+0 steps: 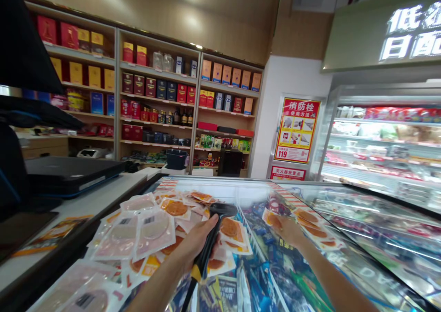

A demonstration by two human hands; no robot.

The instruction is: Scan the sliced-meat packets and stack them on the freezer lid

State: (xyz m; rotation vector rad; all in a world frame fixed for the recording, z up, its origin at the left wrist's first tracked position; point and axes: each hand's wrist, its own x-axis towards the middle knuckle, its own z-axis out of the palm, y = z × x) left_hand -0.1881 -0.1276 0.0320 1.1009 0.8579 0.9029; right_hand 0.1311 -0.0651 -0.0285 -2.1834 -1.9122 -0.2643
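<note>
My left hand (196, 241) is wrapped around the handle of a black barcode scanner (223, 208), whose cable runs down from a yellow-and-black end. Under and beside the scanner, orange round patties in clear packets (175, 207) lie heaped on the freezer glass. To the left, more packets (153, 227) lie pale side up with barcode labels showing. Further right, my right hand (287, 231), slightly blurred, has its fingers closed on the edge of a patty packet (270, 218). Close by it, several patty packets (312, 224) lie in an overlapping row.
Bagged goods (265, 280) show through the freezer's glass top. On the left, a counter (74, 224) carries a black flat device (72, 172) and an orange packet (51, 238). Shelves of boxes (156, 89) stand behind; a lit display fridge (382, 142) is at right.
</note>
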